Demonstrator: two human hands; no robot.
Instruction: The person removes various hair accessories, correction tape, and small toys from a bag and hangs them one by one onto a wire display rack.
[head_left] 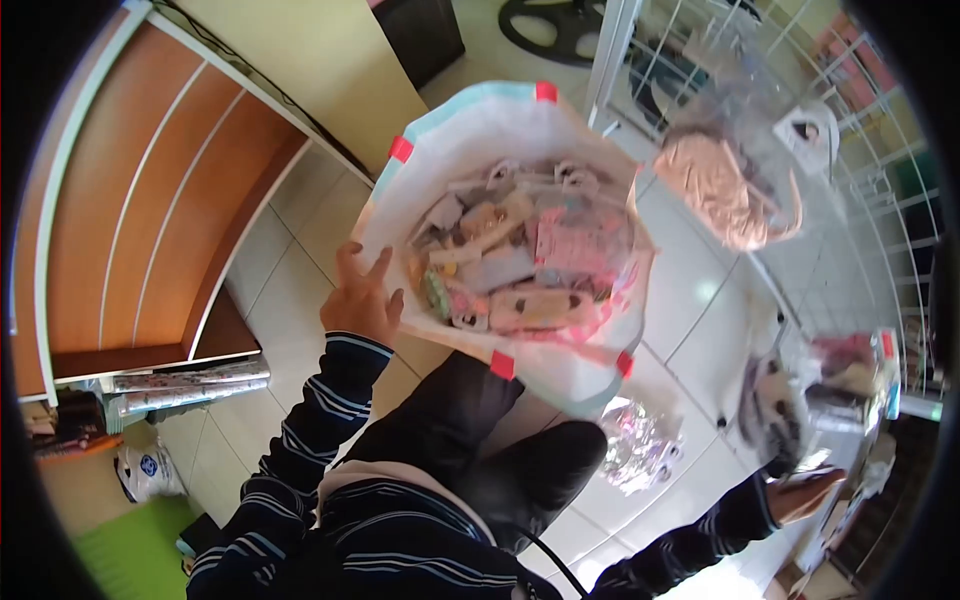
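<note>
A large white fabric bag [480, 115] with red tabs round its rim stands wide open in front of my knees. Inside it lie several clear-wrapped packets, among them a pink packet [580, 240]. My left hand [362, 300] is at the bag's left edge, fingers apart, with nothing gripped. Off to the lower right, my right hand [803, 495] is stretched out with an open palm, away from the bag. Close above it is a plastic-wrapped grey and black item [778, 410]; whether they touch is unclear.
An orange-brown wooden cabinet [150, 200] stands at the left. A white wire rack [880, 190] runs along the right, with a peach pouch [715, 190] near it. Shiny plastic packets [640, 445] lie on the tiled floor beside my knee.
</note>
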